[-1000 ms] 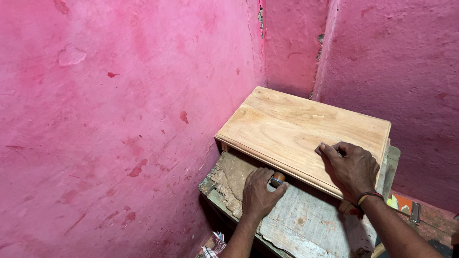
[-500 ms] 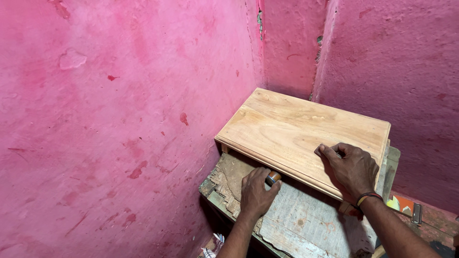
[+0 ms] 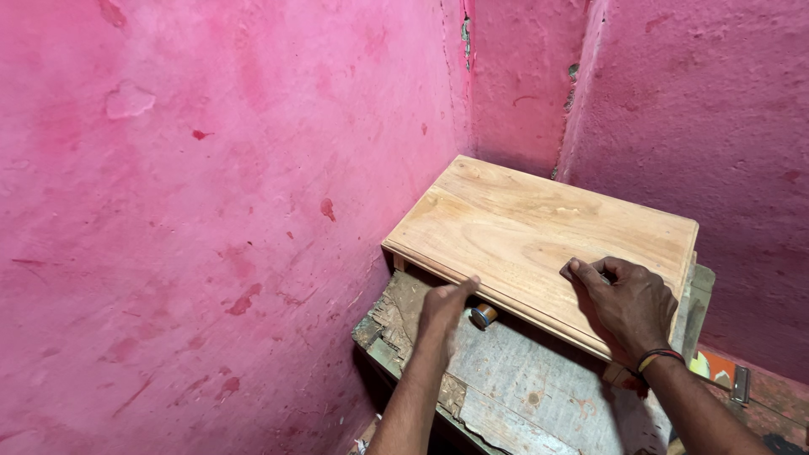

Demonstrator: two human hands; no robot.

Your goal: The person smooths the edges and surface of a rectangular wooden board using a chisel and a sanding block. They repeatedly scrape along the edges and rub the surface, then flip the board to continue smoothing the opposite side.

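Wooden cabinet top point(image 3: 539, 232) is sitting on the worn workbench point(image 3: 514, 396) in the pink corner, right hand point(image 3: 625, 307) pressing flat and steadying it, left hand point(image 3: 445, 310) pinching the small round knob point(image 3: 483, 316) under its front edge, best gripped firmly.
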